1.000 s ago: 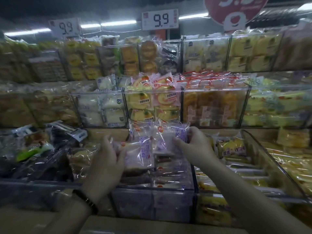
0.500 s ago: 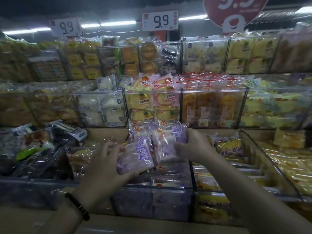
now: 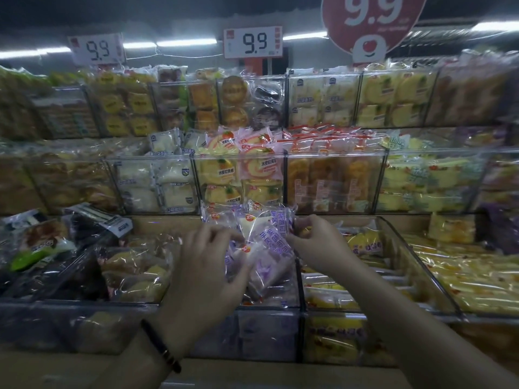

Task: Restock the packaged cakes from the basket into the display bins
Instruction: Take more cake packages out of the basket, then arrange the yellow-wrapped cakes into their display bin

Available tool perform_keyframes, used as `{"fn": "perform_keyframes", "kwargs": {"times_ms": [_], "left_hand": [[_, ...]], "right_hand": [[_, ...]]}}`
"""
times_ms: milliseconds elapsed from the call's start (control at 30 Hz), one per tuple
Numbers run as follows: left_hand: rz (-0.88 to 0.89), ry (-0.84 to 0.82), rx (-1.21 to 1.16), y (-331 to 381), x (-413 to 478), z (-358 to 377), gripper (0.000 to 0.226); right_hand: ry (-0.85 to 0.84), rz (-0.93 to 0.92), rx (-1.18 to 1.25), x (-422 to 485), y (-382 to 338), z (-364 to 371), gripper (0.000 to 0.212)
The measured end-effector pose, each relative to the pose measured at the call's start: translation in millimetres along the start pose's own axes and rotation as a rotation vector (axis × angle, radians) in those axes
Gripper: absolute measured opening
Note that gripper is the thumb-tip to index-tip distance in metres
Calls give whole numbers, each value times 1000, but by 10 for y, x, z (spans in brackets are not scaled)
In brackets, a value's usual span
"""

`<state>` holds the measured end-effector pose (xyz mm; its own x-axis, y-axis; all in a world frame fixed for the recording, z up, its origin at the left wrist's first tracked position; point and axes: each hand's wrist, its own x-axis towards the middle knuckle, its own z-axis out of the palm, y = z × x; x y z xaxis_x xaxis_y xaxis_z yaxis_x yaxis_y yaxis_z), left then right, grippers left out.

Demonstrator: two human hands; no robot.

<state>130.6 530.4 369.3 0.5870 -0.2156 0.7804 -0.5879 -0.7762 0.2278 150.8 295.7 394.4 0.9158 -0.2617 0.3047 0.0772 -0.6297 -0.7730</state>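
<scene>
While left hand (image 3: 207, 265) and right hand (image 3: 317, 245) grip purple packets (image 3: 271, 248), clear bins (image 3: 337, 156) (9.9 signs (image 3: 252, 42) overhead) stand tiered.

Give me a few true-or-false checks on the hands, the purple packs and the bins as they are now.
1. The left hand and the right hand both hold the purple packs. True.
2. The purple packs sit in a basket. False: they are held over the front middle bin.
3. The left wrist wears a dark bracelet. True.
4. The white price signs read 5.5. False: they read 9.9.
5. The bin to the right of the front middle bin holds yellow packs. True.
</scene>
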Motion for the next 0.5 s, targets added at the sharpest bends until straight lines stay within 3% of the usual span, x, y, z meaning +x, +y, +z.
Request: {"fn": "perform_keyframes", "kwargs": {"times_ms": [167,500], "left_hand": [[115,-173,-253,564,12,190,20],[30,-439,-748,1767,216,558,15]], "right_hand": [[-33,-12,21,-209,99,-291,22],[30,33,175,-815,416,-1419,9]]}}
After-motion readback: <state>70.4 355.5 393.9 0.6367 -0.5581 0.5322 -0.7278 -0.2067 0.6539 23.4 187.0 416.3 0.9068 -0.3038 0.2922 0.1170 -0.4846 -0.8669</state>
